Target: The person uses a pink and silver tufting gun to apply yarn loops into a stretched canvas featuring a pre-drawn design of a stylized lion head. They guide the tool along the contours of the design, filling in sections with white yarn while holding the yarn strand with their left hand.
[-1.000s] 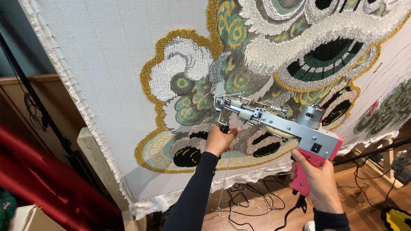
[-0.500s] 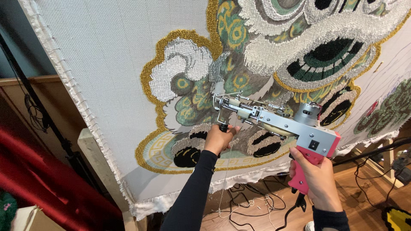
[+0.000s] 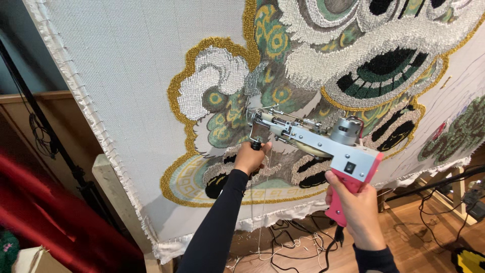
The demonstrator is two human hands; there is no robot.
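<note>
The left hand (image 3: 250,157) is closed in a fist around the short black front handle (image 3: 256,145) of a tufting gun (image 3: 316,141); the fingers curl fully round it, with only the top of the handle showing above them at 12 o'clock. The arm below wears a long black sleeve (image 3: 217,222) running down toward 7 o'clock.

The right hand (image 3: 356,205) is wrapped tight around the pink rear grip (image 3: 346,199) of the same gun. Its fingers fold over the grip from the left side, and the lower end of the grip is hidden in the palm. Whether a finger presses a trigger cannot be told.

The gun lies between the two hands, its grey metal body slanting from the left hand up at 10 o'clock to the pink housing at 4 o'clock. A silver motor (image 3: 346,130) sits on top, just at 12 o'clock of the right hand. The needle end (image 3: 252,117) touches the stretched backing cloth (image 3: 131,65), at the edge of a green and gold tufted pattern (image 3: 227,111).

A thin yarn strand (image 3: 262,202) hangs down between the arms. Dark cables (image 3: 293,237) lie on the wooden floor (image 3: 414,237) at 6 o'clock, and red fabric (image 3: 45,212) shows at 8 o'clock.
</note>
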